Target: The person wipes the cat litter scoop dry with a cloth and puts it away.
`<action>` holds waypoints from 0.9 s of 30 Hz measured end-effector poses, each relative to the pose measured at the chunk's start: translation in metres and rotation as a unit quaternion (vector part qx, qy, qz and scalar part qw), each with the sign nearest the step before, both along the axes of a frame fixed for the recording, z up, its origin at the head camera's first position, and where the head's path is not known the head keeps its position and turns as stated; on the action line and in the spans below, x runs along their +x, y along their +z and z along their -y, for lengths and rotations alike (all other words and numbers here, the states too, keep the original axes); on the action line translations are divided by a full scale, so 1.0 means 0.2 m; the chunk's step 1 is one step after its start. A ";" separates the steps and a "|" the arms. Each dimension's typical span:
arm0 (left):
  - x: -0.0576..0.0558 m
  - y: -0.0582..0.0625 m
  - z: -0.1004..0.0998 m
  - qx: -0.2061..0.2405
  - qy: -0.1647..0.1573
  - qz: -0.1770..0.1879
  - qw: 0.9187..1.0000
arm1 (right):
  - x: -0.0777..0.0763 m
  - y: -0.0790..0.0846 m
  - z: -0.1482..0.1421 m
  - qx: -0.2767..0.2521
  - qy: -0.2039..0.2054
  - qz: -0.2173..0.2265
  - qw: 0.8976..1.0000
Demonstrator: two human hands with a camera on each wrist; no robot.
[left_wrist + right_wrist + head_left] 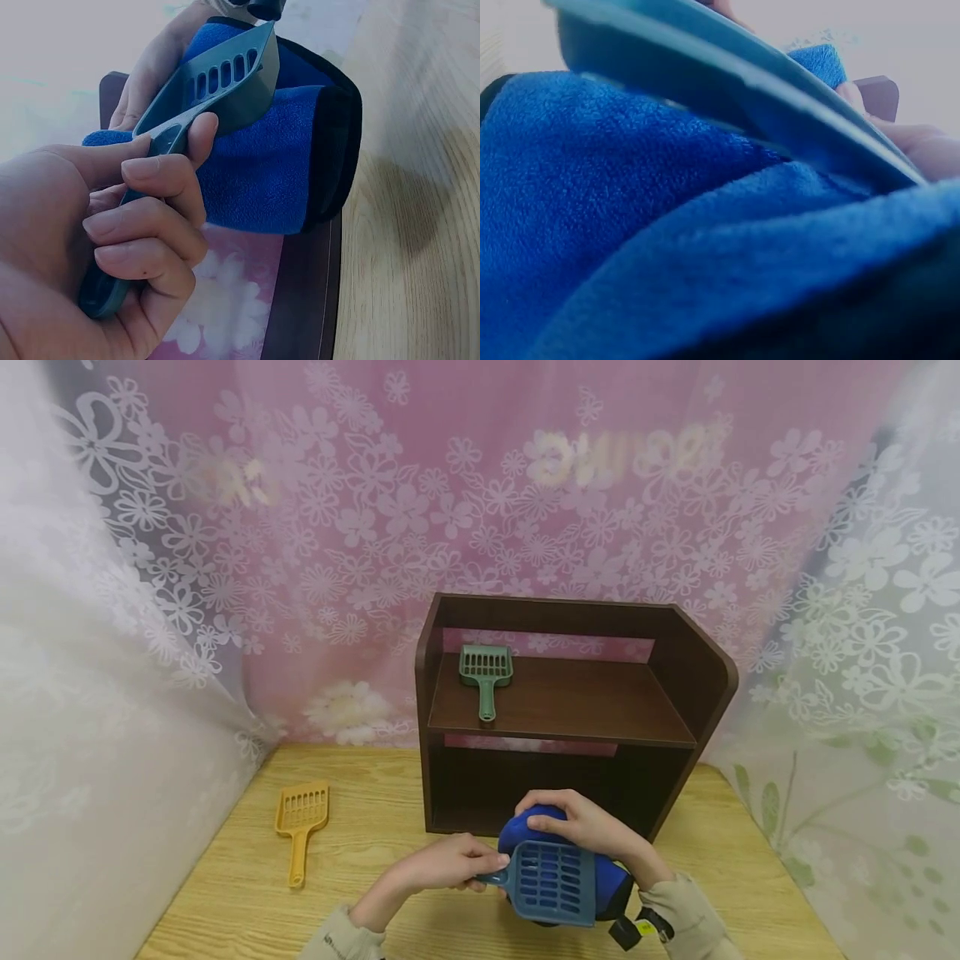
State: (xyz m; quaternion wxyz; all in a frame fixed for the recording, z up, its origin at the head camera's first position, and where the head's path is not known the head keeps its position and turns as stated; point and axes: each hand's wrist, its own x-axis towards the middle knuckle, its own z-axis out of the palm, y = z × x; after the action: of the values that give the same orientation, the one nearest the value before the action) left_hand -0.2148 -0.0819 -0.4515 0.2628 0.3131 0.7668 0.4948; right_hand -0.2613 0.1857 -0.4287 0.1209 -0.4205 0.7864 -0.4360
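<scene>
Blue scoop (553, 883) held at the blue cloth (611, 887), both hands engaged

Head: Left hand (450, 862) has the scoop's handle; slotted head points to the person's right, in front of the cloth. Right hand (581, 822) holds the cloth at its upper part, fingers bent over it, thumb beside them. Both items are before the lower bay of the dark brown shelf unit (562, 693). Green scoop (486, 683) on its upper board, left side. Yellow scoop (300, 829) on the worktop (375, 785), left of the unit, well apart.

Left wrist: Left grip closed, fingers curled round the handle, thumb near the neck. Cloth folded, black-edged, behind the scoop head. Right hand partly hidden behind both.

Right wrist: Scoop runs diagonally over the cloth's plush surface, close up. Skin shows at right and top; cannot tell from this view how far the right grip is closed.
</scene>
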 end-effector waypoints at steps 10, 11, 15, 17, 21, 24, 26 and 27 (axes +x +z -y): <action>-0.02 -0.04 0.04 0.037 0.005 0.021 0.999 | 0.00 0.00 -0.11 -0.013 -0.071 0.018 0.997; -0.03 -0.04 0.04 0.038 0.007 0.021 0.999 | 0.00 0.00 -0.12 -0.016 -0.077 0.020 0.997; -0.03 -0.06 0.06 0.046 0.022 0.039 0.998 | 0.01 -0.02 -0.16 -0.041 -0.097 0.024 0.994; -0.03 -0.06 0.06 0.053 0.030 0.048 0.997 | 0.02 -0.04 -0.17 -0.057 -0.111 0.024 0.992; -0.03 -0.07 0.07 0.061 0.044 0.064 0.995 | 0.04 -0.06 -0.18 -0.084 -0.153 0.027 0.984; -0.02 -0.07 0.07 0.060 0.052 0.069 0.994 | 0.05 -0.08 -0.18 -0.106 -0.187 0.038 0.976; -0.02 -0.07 0.07 0.060 0.056 0.068 0.994 | 0.06 -0.10 -0.18 -0.122 -0.205 0.044 0.970; -0.02 -0.07 0.07 0.061 0.058 0.067 0.994 | 0.06 -0.11 -0.18 -0.131 -0.213 0.050 0.967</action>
State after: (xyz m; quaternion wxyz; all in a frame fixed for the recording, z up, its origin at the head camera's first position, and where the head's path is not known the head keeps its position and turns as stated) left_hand -0.2186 -0.0961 -0.4662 0.2651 0.2499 0.7327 0.5748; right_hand -0.2497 0.2220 -0.4510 0.0077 -0.2330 0.7868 -0.5715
